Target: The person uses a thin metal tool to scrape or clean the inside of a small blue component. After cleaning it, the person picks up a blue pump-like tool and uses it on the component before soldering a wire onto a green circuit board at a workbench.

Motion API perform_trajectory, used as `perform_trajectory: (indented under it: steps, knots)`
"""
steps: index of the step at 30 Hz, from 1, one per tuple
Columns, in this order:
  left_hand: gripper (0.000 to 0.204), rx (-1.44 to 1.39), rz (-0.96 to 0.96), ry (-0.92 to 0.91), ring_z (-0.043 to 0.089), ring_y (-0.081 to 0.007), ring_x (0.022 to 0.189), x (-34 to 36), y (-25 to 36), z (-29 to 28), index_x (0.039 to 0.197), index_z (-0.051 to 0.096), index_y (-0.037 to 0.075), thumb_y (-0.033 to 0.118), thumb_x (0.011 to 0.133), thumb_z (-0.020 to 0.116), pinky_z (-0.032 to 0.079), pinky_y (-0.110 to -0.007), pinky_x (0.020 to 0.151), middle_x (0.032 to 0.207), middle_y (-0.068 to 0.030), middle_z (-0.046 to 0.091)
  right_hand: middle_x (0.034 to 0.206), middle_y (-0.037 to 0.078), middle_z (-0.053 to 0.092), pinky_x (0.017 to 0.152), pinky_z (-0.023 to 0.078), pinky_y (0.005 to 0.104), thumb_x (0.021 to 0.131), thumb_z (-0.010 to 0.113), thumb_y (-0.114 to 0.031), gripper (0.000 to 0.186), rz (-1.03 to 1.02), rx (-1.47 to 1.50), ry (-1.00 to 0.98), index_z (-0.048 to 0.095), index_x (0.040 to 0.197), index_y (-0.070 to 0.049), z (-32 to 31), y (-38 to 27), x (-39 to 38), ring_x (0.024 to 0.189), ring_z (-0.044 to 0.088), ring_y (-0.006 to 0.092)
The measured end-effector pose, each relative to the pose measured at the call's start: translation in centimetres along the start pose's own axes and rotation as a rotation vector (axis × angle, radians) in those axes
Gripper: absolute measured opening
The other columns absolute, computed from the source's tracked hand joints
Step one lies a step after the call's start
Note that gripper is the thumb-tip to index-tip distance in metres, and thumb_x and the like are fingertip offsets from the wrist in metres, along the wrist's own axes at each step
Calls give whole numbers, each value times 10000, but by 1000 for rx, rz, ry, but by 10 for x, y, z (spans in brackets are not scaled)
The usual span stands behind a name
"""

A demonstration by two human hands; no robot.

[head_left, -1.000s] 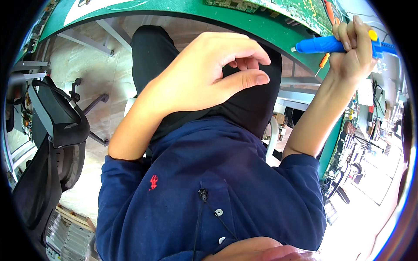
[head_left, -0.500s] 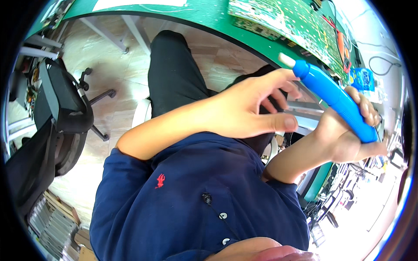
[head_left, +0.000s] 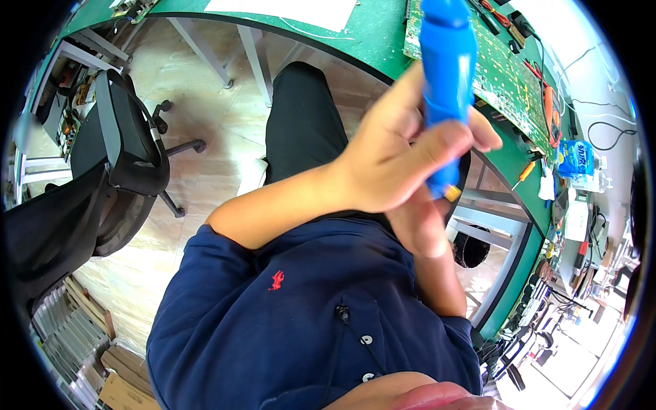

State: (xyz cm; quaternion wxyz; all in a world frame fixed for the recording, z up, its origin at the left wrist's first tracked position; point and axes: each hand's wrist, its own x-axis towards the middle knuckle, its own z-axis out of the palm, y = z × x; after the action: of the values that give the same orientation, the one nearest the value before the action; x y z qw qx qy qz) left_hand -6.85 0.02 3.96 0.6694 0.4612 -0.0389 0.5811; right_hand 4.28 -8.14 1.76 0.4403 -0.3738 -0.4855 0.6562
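Note:
A blue solder sucker [head_left: 447,68] stands nearly upright in front of me, slightly blurred, with a small yellow piece at its lower end. My left hand [head_left: 386,154] is closed around its middle, the thumb lying across the barrel and the fingers partly behind it. Just below, my right hand [head_left: 418,225] is close to the tool's lower end. Its fingers are hidden behind my left hand and smeared by motion, so whether it touches the tool is unclear. A large green circuit board [head_left: 516,102] lies on the green bench beyond the tool.
On the green bench [head_left: 383,41] are a white sheet [head_left: 301,8], orange-handled pliers [head_left: 549,109], a yellow-handled screwdriver [head_left: 526,172] and a blue packet [head_left: 575,158]. The bench edge curves around my knees. A black office chair [head_left: 126,147] stands at left, near cardboard [head_left: 126,389].
The solder sucker has moved left from my right hand into my left hand and turned more upright. My right hand has come in below my left. The view has shifted slightly.

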Motion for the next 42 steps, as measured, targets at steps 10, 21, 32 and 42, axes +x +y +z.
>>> perform_trajectory:
  steps: [10, 21, 32, 42]
  knots:
    - [215, 773, -201, -237, 483, -116, 599, 7, 1, -9, 940, 566, 27, 124, 810, 707, 395, -256, 563, 710, -28, 526, 1128, 215, 595, 880, 444, 382, 842, 335, -738, 911, -725, -516, 538, 523, 1188, 84, -26, -91, 12, 1030, 588, 282]
    - [212, 822, -257, -213, 667, -311, 779, -8, -17, 4, 998, 639, 46, 68, 793, 689, 511, -330, 668, 844, -146, 672, 785, 249, 664, 674, 530, 324, 981, 271, -209, 472, -581, -530, 376, 545, 695, 47, -25, -86, 24, 692, 650, 263]
    - [185, 791, -191, -257, 657, -296, 785, -11, -19, 4, 957, 632, 21, 57, 786, 690, 501, -328, 685, 819, -134, 665, 940, 324, 635, 742, 520, 404, 976, 247, -231, 447, -602, -552, 151, 521, 742, 33, -31, -84, 17, 757, 618, 317]
    - [261, 627, -174, -313, 643, -277, 893, -14, -12, 11, 981, 638, 31, 70, 735, 712, 505, -347, 759, 950, -134, 651, 862, 257, 668, 708, 495, 372, 941, 345, -169, 394, -706, -674, 47, 580, 707, 44, -27, -87, 9, 752, 615, 308]
